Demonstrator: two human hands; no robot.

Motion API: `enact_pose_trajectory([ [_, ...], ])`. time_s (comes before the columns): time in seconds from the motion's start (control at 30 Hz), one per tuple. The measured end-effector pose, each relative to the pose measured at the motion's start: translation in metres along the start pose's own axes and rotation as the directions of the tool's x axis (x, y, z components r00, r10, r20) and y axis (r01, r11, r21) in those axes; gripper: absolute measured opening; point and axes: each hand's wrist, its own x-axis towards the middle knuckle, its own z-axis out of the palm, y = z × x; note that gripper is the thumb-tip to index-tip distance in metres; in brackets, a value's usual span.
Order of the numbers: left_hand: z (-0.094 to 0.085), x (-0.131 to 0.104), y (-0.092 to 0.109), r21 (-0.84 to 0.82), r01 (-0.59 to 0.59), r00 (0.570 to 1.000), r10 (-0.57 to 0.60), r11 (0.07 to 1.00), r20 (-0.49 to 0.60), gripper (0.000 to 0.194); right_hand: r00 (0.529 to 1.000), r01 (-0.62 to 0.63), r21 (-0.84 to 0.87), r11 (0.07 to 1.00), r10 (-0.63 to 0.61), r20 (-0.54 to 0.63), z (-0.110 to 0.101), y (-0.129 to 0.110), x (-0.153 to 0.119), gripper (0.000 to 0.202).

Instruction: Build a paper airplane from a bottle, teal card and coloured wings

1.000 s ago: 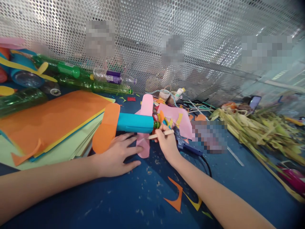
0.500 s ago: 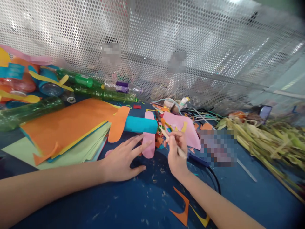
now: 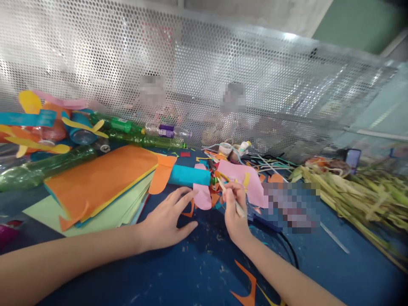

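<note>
A bottle wrapped in blue paper (image 3: 188,175) lies on its side on the dark blue table, with an orange paper piece (image 3: 162,174) at its left end and a pink paper wing (image 3: 202,196) below it. The bottle's green cap (image 3: 214,181) faces right. My left hand (image 3: 172,216) rests just below the bottle, fingers spread, fingertips by the pink wing. My right hand (image 3: 236,212) grips a pale stick (image 3: 239,209), its tip close to the cap. Whether the tip touches the cap is too small to tell.
Orange, yellow and green paper sheets (image 3: 102,182) lie at left, with green bottles (image 3: 47,163) and decorated bottles (image 3: 51,123) beyond. Pink paper (image 3: 255,187), a dark cable (image 3: 290,246) and dry husks (image 3: 353,191) are at right. A perforated metal panel (image 3: 191,55) stands behind.
The view has shifted, so the table items appear lower. The blue bottle has rolled slightly, its orange piece and pink wing now at a different angle. My right hand still holds the stick.
</note>
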Motion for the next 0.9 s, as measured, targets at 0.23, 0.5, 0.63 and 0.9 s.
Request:
enact_pose_trajectory([
  [0.23, -0.040, 0.019, -0.003, 0.060, -0.174, 0.939, 0.185, 0.983, -0.291, 0.027, 1.000, -0.018, 0.039, 0.999, 0.018, -0.012, 0.001, -0.005, -0.001, 0.012],
  [0.5, -0.054, 0.036, -0.055, 0.004, 0.218, 0.800, -0.176, 0.976, -0.574, 0.013, 1.000, 0.031, -0.020, 0.999, -0.031, -0.006, -0.001, -0.001, 0.000, 0.014],
  [0.63, -0.046, 0.040, -0.083, -0.114, 0.272, 0.749, -0.284, 0.956, -0.599, 0.022, 0.999, 0.047, -0.029, 0.998, -0.048, -0.005, -0.001, 0.002, 0.000, 0.015],
  [0.9, -0.031, 0.044, -0.111, -0.469, 0.203, 0.908, -0.344, 0.860, -0.238, 0.066, 0.999, 0.030, -0.006, 1.000, -0.030, 0.014, -0.002, 0.006, 0.000, 0.018],
])
